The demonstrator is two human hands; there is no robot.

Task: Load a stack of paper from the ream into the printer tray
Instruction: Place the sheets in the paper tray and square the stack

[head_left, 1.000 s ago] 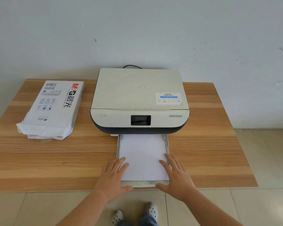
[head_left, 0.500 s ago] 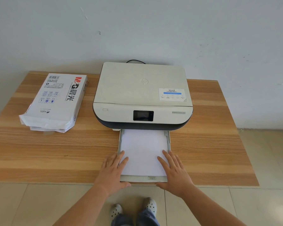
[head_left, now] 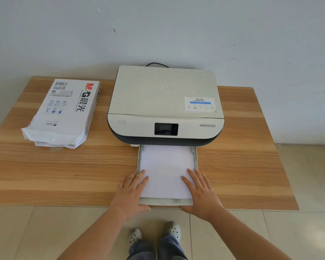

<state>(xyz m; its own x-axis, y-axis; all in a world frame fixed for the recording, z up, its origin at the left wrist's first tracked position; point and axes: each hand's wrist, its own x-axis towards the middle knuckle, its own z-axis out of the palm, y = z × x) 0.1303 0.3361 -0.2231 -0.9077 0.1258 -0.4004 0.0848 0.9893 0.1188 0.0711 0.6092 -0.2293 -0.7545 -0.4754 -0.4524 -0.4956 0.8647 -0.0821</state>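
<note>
White paper in tray (half out)

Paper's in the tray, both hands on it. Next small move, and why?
Probably push the tray straight into the printer: the paper already lies flat inside, the tray still sticks out, and left hand and right hand bracket its front corners.

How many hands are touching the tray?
2. The left hand lies flat over the tray's near-left corner, the right hand over its near-right corner, fingers on the paper, thumbs at the front edge.
</note>
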